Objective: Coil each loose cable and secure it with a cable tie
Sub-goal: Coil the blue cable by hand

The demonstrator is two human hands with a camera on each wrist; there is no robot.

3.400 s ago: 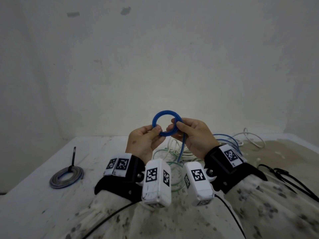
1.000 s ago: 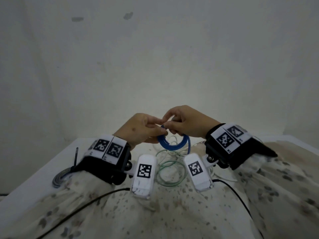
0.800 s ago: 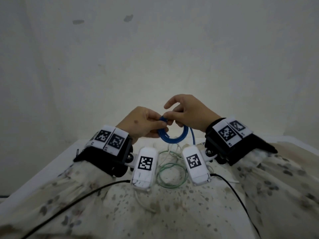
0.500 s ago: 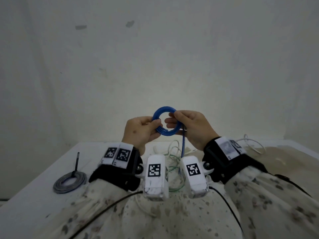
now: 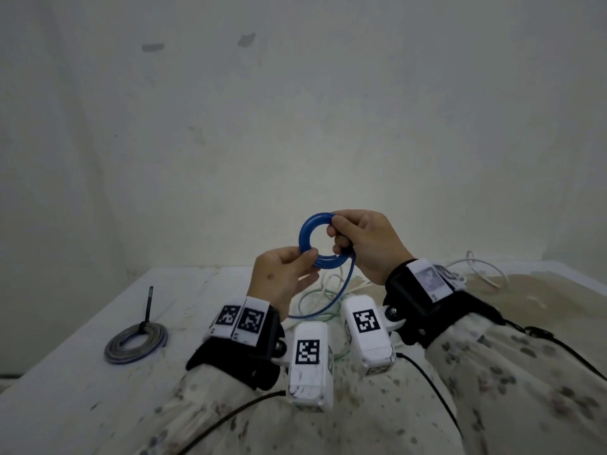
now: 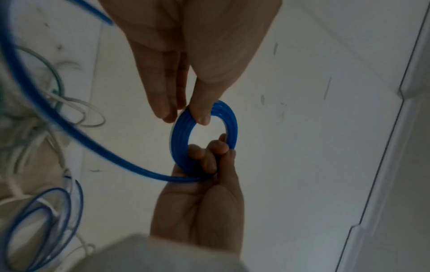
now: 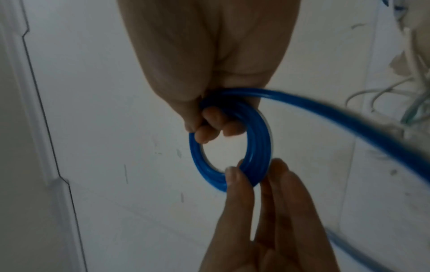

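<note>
A small blue cable coil (image 5: 303,236) of several turns is held upright in the air between both hands. My left hand (image 5: 310,257) pinches the coil's lower edge between thumb and fingers, as the left wrist view shows (image 6: 197,114). My right hand (image 5: 338,238) grips the coil's upper right side, with its fingers curled through the ring (image 7: 216,119). The blue cable's loose tail (image 5: 341,290) leaves the coil at my right hand and sweeps down to the table. I see no cable tie in either hand.
A grey coiled cable (image 5: 136,339) with a black tie (image 5: 149,303) sticking up lies at the left of the white table (image 5: 82,389). Loose white and green cables (image 5: 315,297) are piled under my hands. More white cable (image 5: 479,270) lies far right.
A second ago the coil hung below my hands; now it stands above them. My left hand has slid to its lower edge and my right hand to its upper right.
</note>
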